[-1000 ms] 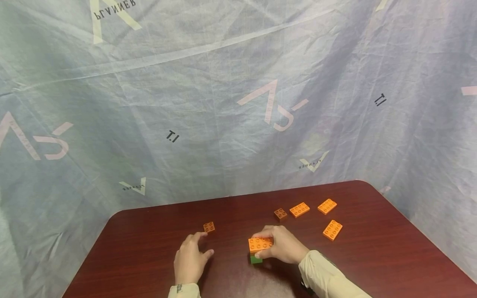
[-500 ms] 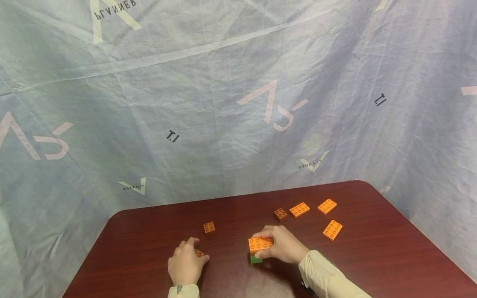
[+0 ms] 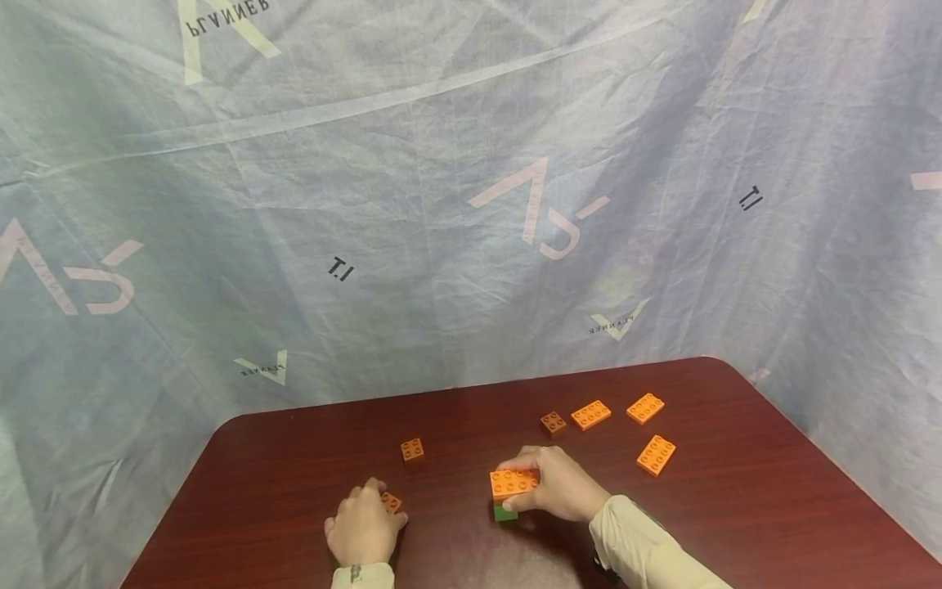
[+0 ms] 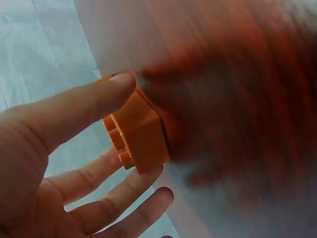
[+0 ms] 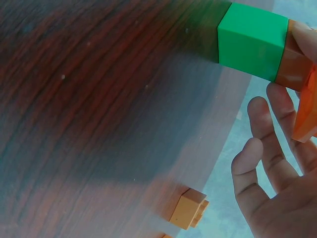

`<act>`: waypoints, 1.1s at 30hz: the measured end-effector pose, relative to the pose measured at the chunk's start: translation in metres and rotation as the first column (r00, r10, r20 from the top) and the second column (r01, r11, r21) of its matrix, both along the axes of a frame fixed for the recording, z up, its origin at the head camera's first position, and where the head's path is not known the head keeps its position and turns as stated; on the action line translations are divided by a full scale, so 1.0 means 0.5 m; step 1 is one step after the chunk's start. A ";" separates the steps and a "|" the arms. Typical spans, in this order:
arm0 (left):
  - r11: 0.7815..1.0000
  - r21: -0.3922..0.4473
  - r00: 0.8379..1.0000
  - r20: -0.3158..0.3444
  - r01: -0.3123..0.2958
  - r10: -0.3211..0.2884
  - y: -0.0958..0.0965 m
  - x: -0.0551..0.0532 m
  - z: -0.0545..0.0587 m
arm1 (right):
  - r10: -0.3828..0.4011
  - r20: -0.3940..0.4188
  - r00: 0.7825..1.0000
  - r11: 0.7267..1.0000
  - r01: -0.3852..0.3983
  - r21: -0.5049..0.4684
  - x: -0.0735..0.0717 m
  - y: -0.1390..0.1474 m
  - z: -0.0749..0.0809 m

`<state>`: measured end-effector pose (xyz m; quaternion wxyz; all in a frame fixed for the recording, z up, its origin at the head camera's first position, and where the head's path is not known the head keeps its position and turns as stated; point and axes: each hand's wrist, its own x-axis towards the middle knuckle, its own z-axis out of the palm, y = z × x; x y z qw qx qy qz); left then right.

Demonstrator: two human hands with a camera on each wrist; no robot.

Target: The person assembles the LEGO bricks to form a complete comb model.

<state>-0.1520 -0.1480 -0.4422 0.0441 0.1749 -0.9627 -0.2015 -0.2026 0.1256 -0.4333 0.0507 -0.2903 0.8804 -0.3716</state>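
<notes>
In the head view my left hand [image 3: 361, 528] is at the left front of the table, gripping an orange-brown toy building brick with round studs [image 3: 392, 502]. The left wrist view shows the thumb on one side of that brick [image 4: 143, 136] and fingers on the other, its base close to the table. My right hand [image 3: 562, 484] holds a small upright stack near the middle. On top is an orange studded plate [image 3: 506, 483]; under it sit a brown brick [image 5: 292, 67] and, lowest, a green brick [image 5: 251, 42]. Right fingers partly hide the plate.
Another brown brick [image 3: 413, 450] lies beyond the left hand. Behind the right hand are a brown brick [image 3: 553, 423] and three orange plates, one [image 3: 591, 415] beside that brick. A printed cloth [image 3: 441, 204] hangs behind the dark red table [image 3: 243, 491].
My left hand has drawn back toward me from near the far brown brick and closed its thumb and fingers on the nearer brick. The right hand keeps the stack in place.
</notes>
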 end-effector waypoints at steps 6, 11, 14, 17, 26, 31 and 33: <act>1.000 -0.018 0.999 -0.041 0.007 -0.008 -0.001 0.004 -0.003 | -0.002 0.004 1.000 1.000 0.002 0.000 0.001 0.000 -0.001; 0.999 -0.037 0.999 -0.048 -0.004 0.003 0.000 0.005 -0.005 | -0.011 0.015 1.000 1.000 0.011 0.004 0.000 -0.002 -0.002; 0.999 -0.046 1.000 -0.017 -0.016 0.015 0.003 0.003 -0.003 | -0.012 0.013 1.000 1.000 0.012 0.003 -0.001 -0.003 -0.002; 0.999 -0.044 1.000 0.008 -0.024 0.025 0.005 0.002 -0.002 | -0.008 0.009 1.000 1.000 0.008 -0.003 0.000 -0.002 -0.001; 0.999 -0.041 0.999 -0.052 -0.017 0.015 0.004 0.007 -0.006 | -0.007 0.008 1.000 1.000 0.007 -0.012 0.004 -0.001 -0.001; 0.999 -0.039 0.997 -0.073 -0.005 0.002 0.001 0.008 -0.007 | -0.007 0.014 1.000 1.000 0.008 -0.017 0.003 -0.002 0.000; 0.999 -0.034 0.997 -0.077 0.002 -0.005 0.001 0.007 -0.007 | -0.008 0.019 1.000 1.000 0.008 -0.021 0.002 -0.001 0.000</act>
